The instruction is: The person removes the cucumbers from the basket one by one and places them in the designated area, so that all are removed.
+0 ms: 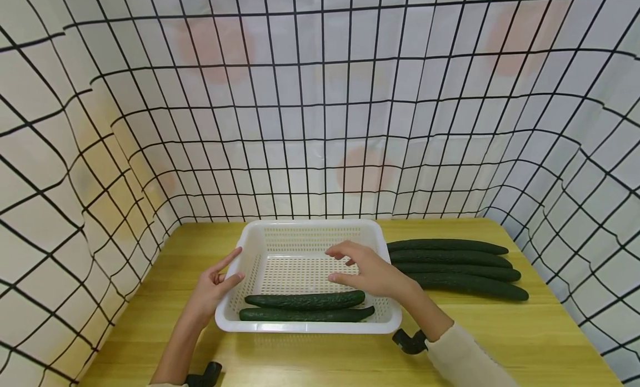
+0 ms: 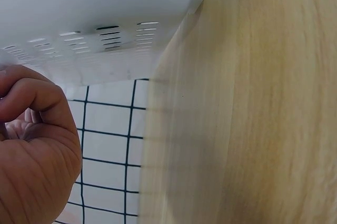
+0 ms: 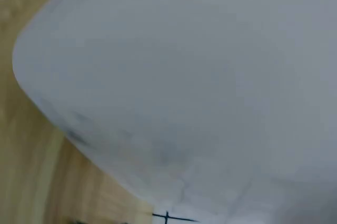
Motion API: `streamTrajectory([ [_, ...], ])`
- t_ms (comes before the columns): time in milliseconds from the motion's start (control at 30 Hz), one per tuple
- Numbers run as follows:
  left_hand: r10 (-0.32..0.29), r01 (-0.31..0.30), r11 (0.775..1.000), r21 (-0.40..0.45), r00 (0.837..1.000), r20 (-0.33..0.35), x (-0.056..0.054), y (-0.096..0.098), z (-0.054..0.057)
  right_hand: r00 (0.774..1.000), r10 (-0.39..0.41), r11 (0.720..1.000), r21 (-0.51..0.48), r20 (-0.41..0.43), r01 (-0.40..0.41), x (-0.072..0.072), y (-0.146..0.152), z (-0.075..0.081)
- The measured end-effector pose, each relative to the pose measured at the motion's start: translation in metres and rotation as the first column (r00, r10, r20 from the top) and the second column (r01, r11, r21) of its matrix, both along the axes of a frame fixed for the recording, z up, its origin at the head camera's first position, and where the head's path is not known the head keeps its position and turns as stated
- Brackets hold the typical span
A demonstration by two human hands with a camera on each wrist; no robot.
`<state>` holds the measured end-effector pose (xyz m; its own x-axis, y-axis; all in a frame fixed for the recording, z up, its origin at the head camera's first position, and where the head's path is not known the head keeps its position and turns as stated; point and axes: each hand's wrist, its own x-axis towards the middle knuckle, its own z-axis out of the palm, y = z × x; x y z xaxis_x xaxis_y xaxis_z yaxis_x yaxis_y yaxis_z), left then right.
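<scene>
A white plastic basket [image 1: 310,327] stands on the wooden table, its sides and floor perforated. Two dark green cucumbers [image 1: 306,301] lie side by side along its near side. At the left rim my left hand [image 1: 212,290] holds the basket, thumb over the edge; the left wrist view shows its curled fingers [image 2: 37,97] by the outer wall. My right hand [image 1: 372,270] hovers above the basket's right part, fingers loosely bent and apart, nothing between them. In the right wrist view only the blurred basket wall [image 3: 158,87] shows clearly; the hand is hidden.
Several more cucumbers [image 1: 460,267] lie in a row on the table [image 1: 490,331], close to the basket's right side. A black wire grid [image 1: 322,137] before a pale sheet encloses the table at the back and both sides.
</scene>
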<state>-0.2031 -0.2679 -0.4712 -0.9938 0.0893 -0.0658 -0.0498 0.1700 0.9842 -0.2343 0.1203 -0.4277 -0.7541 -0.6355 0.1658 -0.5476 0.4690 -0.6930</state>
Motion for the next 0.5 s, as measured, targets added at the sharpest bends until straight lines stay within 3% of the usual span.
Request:
streamTrajectory([
  [200,0.002,-0.002,1.000,-0.002,1.000,-0.006,0.000,0.001,-0.002,0.998,0.053,0.998,0.040,0.035,-0.055,0.001,-0.015,-0.010],
  [300,-0.003,0.003,1.000,0.004,1.000,-0.012,-0.001,0.001,-0.003,0.998,0.056,0.989,0.137,0.015,-0.057,0.001,-0.018,-0.015],
  [500,0.003,-0.002,1.000,0.006,1.000,-0.016,-0.001,0.000,-0.002,0.996,0.091,0.946,0.316,-0.025,-0.079,0.002,-0.023,-0.020],
])
